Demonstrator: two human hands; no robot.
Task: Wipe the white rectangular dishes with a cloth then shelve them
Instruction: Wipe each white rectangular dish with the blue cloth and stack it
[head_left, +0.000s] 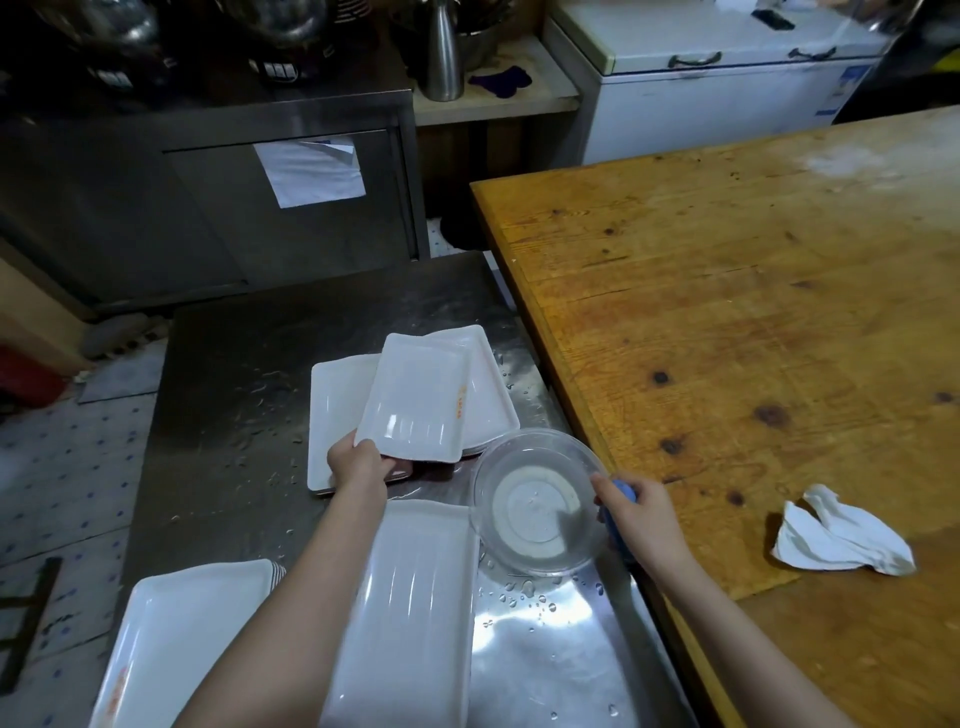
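My left hand (358, 460) grips the near edge of a white rectangular dish (415, 400), which lies tilted on top of other white dishes (335, 410) on the wet steel table (234, 374). My right hand (641, 512) holds a blue cloth (623, 488) at the rim of a clear round bowl (537, 501). Closer to me, a long white dish (415, 613) lies under my left forearm. Another white dish (176, 639) sits at the table's near left.
A wooden table (753, 312) fills the right side, with a crumpled white cloth (841, 535) on it. Behind stand a steel cabinet (208, 208) and a white chest freezer (717, 78). Water drops cover the steel top near the bowl.
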